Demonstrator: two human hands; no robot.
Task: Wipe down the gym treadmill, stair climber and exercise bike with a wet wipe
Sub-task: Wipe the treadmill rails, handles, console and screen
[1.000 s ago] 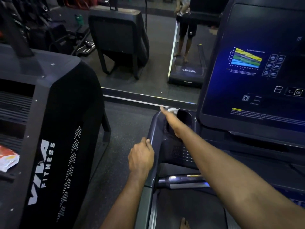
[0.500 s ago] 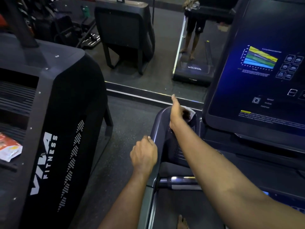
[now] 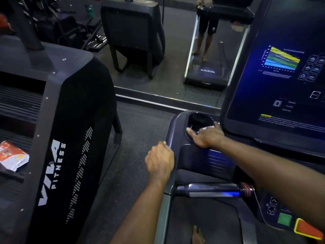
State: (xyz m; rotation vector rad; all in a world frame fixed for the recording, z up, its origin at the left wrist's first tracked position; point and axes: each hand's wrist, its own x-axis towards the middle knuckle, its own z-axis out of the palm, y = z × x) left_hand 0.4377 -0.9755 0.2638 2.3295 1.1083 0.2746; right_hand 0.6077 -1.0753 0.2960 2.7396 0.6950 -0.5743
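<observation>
The wet wipe [image 3: 207, 128] lies on the near rim of the cup holder [image 3: 198, 115], pressed under the spread, fairly straight fingers of the right hand [image 3: 206, 136]. Left of the cup holder, the left hand [image 3: 160, 161] curls its fingers round the edge of the treadmill console [image 3: 202, 155]. The screen [image 3: 281, 76] glows to the holder's right.

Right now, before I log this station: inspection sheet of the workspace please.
Surface: dark grey treadmill console, round cup holder at its left corner, blue screen lit.
Job's things: white wet wipe on the cup holder's rim; black stair climber at left.
Clutter: orange-and-white packet on a climber step.
Hands: right hand presses the wipe down; left hand grips the console's left edge.
Cables: red coiled cord beside the silver grip bar.
Surroundings: wall mirror ahead, dark speckled floor.
</observation>
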